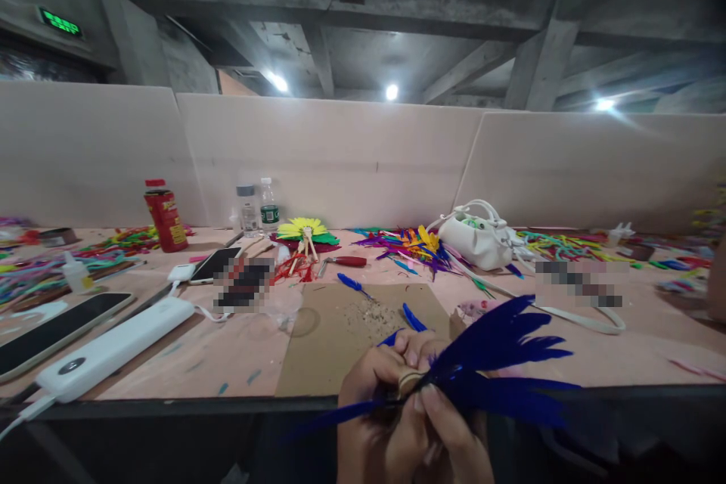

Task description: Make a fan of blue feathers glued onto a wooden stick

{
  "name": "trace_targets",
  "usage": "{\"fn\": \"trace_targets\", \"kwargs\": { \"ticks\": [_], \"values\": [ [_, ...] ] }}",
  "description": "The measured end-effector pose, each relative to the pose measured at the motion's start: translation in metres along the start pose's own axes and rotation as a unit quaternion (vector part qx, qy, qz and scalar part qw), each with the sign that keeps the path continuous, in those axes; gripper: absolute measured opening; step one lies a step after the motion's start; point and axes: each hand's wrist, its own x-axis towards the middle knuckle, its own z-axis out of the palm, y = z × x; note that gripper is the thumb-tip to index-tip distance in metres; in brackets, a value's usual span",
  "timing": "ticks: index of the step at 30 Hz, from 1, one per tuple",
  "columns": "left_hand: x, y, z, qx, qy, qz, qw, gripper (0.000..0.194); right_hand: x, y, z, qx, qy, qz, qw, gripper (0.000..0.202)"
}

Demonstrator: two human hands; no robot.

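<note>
In front of the table's near edge, my left hand (371, 378) is closed round a small tan, wood-like piece (409, 380), partly hidden by the fingers. My right hand (448, 431) pinches the base of a fan of deep blue feathers (504, 344), where they meet that piece. The fan spreads to the right. Another long blue feather (345, 414) sticks out to the left from between the hands. Beyond them lies a brown cardboard sheet (318, 363), bearing scattered crumbs (374, 318) and loose blue feathers (350, 282).
A red-handled tool (345, 262) lies behind the cardboard. A yellow feather flower (303, 229) and colourful feathers (402, 243) are farther back, near a white handbag (476, 238). On the left are a power bank (116, 348), phones (62, 333) and a red bottle (165, 219). White panels (329, 159) border the table.
</note>
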Motion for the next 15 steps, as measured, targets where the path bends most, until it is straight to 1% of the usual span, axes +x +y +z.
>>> {"fn": "trace_targets", "kwargs": {
  "ticks": [4,7,9,11,15],
  "values": [
    [0.0,-0.001,-0.001,-0.061,-0.031,-0.062,0.996,0.043,-0.005,0.015,-0.001,-0.024,0.054,-0.013,0.998,0.032],
    [0.001,-0.004,-0.002,-0.091,-0.056,-0.051,0.993,0.043,-0.009,0.019,0.001,-0.022,0.112,-0.01,0.993,0.032],
    [0.001,-0.005,-0.003,-0.097,-0.073,-0.036,0.992,0.041,-0.009,0.016,0.004,-0.02,0.139,-0.012,0.99,0.03],
    [0.001,-0.007,-0.004,-0.092,-0.083,-0.034,0.992,0.039,-0.008,0.009,0.009,-0.01,0.142,-0.013,0.99,0.028],
    [0.003,-0.011,-0.008,-0.067,-0.088,-0.043,0.993,0.035,-0.006,-0.007,0.022,0.022,0.144,-0.004,0.989,0.036]
  ]
}}
